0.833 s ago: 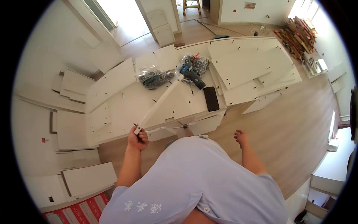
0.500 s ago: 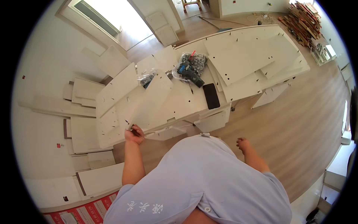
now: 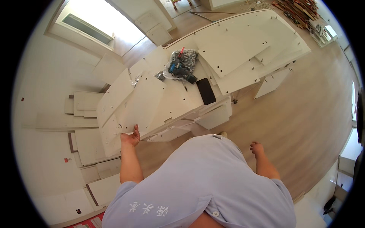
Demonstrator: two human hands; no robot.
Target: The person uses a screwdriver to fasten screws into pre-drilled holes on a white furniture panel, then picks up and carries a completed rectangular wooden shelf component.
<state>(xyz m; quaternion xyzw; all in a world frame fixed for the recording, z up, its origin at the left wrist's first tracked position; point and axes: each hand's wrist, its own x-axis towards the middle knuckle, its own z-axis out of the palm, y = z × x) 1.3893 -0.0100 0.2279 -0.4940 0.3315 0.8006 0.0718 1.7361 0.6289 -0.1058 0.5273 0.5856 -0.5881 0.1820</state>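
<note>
My left hand (image 3: 130,137) is at the near left edge of a long white board (image 3: 140,104), fingers apart and thumb raised, touching or just beside its corner. That board lies slantwise over other white panels on a large white worktop stack. My right hand (image 3: 257,148) hangs at my right side over the floor, fingers loosely bent and apart, with nothing visible in it. Farther along the stack are a cordless drill (image 3: 181,72) and a clear plastic bag of small grey fittings (image 3: 189,60). A black phone (image 3: 206,91) lies to the right of the drill.
More white panels (image 3: 232,49) with pegs and holes cover the stack's right part. Other boards (image 3: 89,142) lean or lie by the left wall. A loose panel (image 3: 215,116) stands below the stack's near edge. Wood scraps (image 3: 296,13) are piled at the far right.
The long board has swung left and lies lower across the stack. My left hand has moved slightly left and its fingers have opened. The view has shifted a little.
</note>
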